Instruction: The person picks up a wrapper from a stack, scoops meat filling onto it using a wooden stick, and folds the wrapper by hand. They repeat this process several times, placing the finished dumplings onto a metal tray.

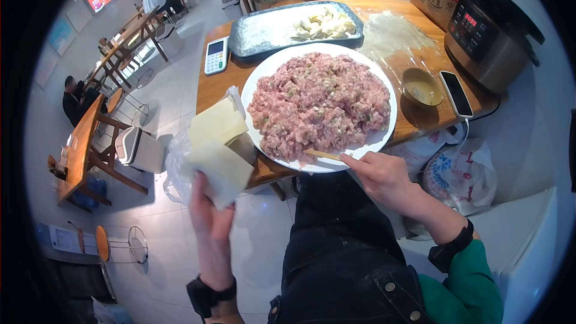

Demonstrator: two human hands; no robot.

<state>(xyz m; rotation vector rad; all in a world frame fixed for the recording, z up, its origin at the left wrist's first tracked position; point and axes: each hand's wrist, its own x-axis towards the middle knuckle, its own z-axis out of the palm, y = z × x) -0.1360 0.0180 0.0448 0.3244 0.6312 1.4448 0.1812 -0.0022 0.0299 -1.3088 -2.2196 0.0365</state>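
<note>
A large white plate heaped with ground meat flecked with green stands at the table's near edge. My right hand grips a flat wooden stick, whose tip touches the meat at the plate's near rim. Left of the plate, my left hand holds a pale square wrapper, slightly blurred. Just beyond it, a stack of wrappers lies by a clear plastic bag.
Behind the plate lies a tray with folded dumplings. A card terminal is at left; a small bowl, phone and cooker are at right. Seated people are far left.
</note>
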